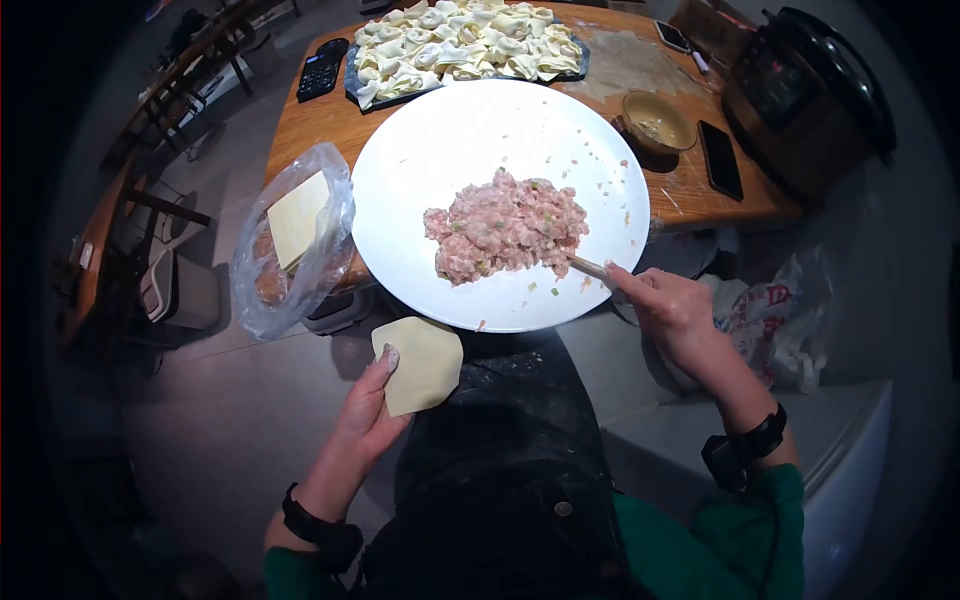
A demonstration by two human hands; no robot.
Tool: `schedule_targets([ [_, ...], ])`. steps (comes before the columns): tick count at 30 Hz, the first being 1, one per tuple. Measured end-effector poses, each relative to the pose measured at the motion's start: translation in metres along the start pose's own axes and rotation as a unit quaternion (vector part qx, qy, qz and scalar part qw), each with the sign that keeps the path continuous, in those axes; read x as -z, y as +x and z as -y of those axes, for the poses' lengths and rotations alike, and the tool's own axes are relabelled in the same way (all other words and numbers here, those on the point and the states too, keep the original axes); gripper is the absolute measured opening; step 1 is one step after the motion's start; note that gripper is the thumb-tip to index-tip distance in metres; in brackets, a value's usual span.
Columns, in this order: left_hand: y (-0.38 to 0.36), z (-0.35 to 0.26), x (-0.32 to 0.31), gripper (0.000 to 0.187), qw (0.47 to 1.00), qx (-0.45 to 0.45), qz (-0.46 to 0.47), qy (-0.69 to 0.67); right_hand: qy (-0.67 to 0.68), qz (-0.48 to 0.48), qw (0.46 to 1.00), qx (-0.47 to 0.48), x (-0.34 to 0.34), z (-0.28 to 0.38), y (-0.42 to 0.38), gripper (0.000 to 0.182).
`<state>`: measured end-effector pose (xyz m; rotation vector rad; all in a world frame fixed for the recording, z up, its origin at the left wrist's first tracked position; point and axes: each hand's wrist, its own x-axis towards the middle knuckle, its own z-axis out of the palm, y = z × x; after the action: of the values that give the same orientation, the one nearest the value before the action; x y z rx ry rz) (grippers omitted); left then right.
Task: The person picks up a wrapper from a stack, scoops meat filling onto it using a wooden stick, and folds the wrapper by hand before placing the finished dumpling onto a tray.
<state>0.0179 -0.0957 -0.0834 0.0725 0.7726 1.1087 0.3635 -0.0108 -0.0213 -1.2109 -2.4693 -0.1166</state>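
Note:
My left hand holds a pale, thin dumpling wrapper flat, thumb on top, just below the near rim of a large white plate. On the plate lies a mound of pink minced meat filling with green bits. My right hand is closed round a thin wooden stick, its tip at the right edge of the meat. Most of the stick's other end is hidden in the hand. Left of the plate, a stack of wrappers rests in a clear plastic bag.
Behind the plate, a dark tray is heaped with folded dumplings. A small bowl, a black phone and a black cooker stand at the right. A calculator-like device lies back left on the wooden table.

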Motion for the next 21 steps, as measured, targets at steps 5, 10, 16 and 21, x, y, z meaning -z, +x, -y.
schedule_targets([
  [5,0.005,0.007,-0.012,0.045,0.999,0.021,0.015,0.025,-0.005,-0.038,0.999,-0.017,0.008,0.002,-0.003,0.044],
  [10,0.015,0.018,-0.025,0.045,0.997,0.052,0.024,0.052,-0.005,-0.031,0.999,0.009,-0.004,0.009,0.002,0.048],
  [16,0.009,0.021,-0.043,0.051,0.992,0.077,0.025,0.094,0.022,0.0,0.999,-0.024,0.005,0.006,-0.007,0.045],
  [21,0.013,0.028,-0.049,0.051,0.995,0.08,0.054,0.037,0.02,-0.008,0.999,-0.029,-0.003,0.005,-0.004,0.044],
])
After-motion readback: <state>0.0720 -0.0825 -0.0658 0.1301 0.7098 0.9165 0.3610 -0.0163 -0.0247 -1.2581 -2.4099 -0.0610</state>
